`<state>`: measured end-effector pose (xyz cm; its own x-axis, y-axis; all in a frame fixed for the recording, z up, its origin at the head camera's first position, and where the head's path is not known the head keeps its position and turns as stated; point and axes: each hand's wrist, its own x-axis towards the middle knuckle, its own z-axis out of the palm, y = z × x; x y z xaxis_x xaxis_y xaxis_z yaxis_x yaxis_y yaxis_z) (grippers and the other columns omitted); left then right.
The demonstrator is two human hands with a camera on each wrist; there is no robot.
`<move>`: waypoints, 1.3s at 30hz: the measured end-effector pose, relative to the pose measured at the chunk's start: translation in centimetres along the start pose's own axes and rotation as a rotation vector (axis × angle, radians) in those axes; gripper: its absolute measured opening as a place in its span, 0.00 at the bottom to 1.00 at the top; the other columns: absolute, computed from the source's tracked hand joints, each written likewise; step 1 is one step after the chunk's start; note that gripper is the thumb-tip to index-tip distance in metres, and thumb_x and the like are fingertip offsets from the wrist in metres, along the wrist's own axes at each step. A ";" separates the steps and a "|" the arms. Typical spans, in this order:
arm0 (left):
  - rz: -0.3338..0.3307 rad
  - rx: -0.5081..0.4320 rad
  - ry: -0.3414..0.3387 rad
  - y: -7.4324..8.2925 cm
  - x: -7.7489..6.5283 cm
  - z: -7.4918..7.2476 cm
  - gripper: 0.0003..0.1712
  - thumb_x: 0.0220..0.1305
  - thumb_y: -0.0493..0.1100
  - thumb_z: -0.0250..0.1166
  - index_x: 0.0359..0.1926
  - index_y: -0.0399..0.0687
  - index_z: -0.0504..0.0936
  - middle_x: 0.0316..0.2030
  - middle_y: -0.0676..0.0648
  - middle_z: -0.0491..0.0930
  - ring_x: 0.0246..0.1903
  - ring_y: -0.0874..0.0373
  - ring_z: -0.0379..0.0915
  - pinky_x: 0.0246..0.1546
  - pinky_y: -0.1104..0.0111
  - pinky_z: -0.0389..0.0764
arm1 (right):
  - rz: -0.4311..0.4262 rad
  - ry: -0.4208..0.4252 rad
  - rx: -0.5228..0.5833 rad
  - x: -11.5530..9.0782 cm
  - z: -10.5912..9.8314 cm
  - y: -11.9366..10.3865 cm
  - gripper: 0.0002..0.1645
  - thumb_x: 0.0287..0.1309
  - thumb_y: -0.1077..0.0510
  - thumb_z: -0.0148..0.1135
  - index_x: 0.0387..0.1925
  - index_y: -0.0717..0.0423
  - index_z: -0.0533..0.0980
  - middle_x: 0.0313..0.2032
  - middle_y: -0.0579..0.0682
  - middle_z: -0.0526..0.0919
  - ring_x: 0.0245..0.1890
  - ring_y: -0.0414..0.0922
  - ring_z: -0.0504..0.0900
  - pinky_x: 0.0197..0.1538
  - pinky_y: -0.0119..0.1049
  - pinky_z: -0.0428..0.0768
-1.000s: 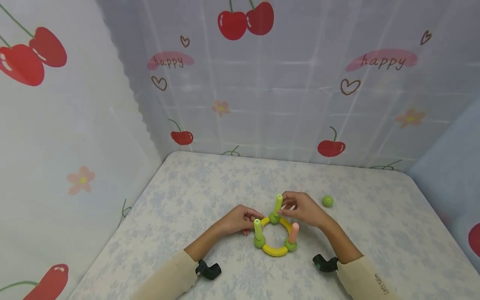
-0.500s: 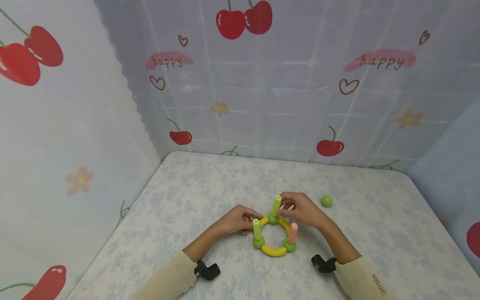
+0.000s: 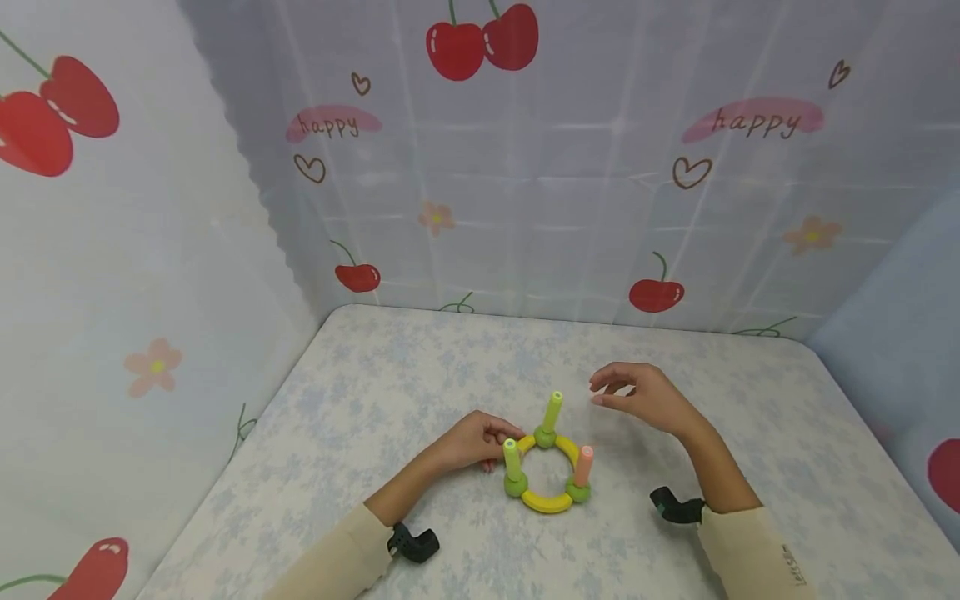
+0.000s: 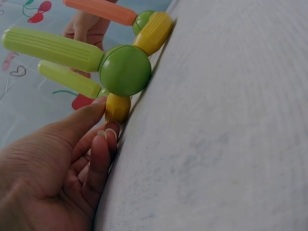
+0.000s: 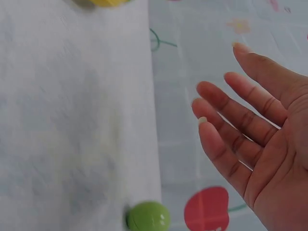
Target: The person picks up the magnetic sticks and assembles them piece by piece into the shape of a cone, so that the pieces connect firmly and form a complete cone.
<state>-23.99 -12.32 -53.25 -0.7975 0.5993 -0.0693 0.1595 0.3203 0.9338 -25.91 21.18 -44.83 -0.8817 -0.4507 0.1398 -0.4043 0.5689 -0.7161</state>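
A toy ring of yellow curved pieces (image 3: pixel 546 504) joined by green balls lies on the table. Two light green sticks (image 3: pixel 552 412) and one salmon-pink stick (image 3: pixel 585 465) stand up from its balls. My left hand (image 3: pixel 471 442) pinches the ring's back-left yellow piece (image 4: pixel 117 109) between thumb and fingers, beside a green ball (image 4: pixel 125 70). To the right of the ring, my right hand (image 3: pixel 647 398) hovers above the table with loosely bent fingers and nothing in them. A loose green ball (image 5: pixel 148 216) shows in the right wrist view; in the head view the right hand hides it.
A pale floral cloth covers the table (image 3: pixel 405 358). Hanging sheets with cherry prints enclose it at the back and both sides. Each wrist carries a black camera mount (image 3: pixel 414 543).
My right hand has let go of the back light green stick and moved right, over the loose green ball. The left hand keeps its place on the ring.
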 end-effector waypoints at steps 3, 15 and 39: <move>-0.006 -0.007 -0.006 0.1 0.0 -0.1 0.16 0.68 0.38 0.69 0.56 0.47 0.86 0.27 0.48 0.80 0.17 0.58 0.75 0.21 0.68 0.81 | 0.038 0.045 -0.041 -0.5 -1.7 0.9 0.19 0.61 0.51 0.74 0.49 0.56 0.83 0.46 0.54 0.86 0.44 0.48 0.83 0.44 0.43 0.83; -0.016 -0.010 0.002 0.3 -0.2 0.0 0.17 0.67 0.37 0.69 0.56 0.46 0.86 0.27 0.48 0.81 0.16 0.59 0.74 0.21 0.69 0.80 | 0.202 0.052 -0.206 -2.3 -5.2 3.5 0.30 0.60 0.48 0.73 0.57 0.62 0.78 0.54 0.65 0.82 0.53 0.61 0.78 0.50 0.61 0.79; 0.006 -0.014 -0.001 -0.1 -0.1 0.0 0.16 0.68 0.38 0.69 0.55 0.48 0.87 0.25 0.48 0.81 0.16 0.59 0.74 0.20 0.69 0.80 | 0.252 -0.070 -0.167 -2.1 -3.9 6.2 0.21 0.56 0.64 0.73 0.51 0.67 0.81 0.45 0.62 0.84 0.42 0.56 0.83 0.45 0.51 0.84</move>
<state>-23.92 -12.46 -53.32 -0.7961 0.6018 -0.0642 0.1562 0.3067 0.9389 -27.49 28.34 -46.94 -0.9427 -0.3240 -0.0796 -0.2144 0.7712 -0.5994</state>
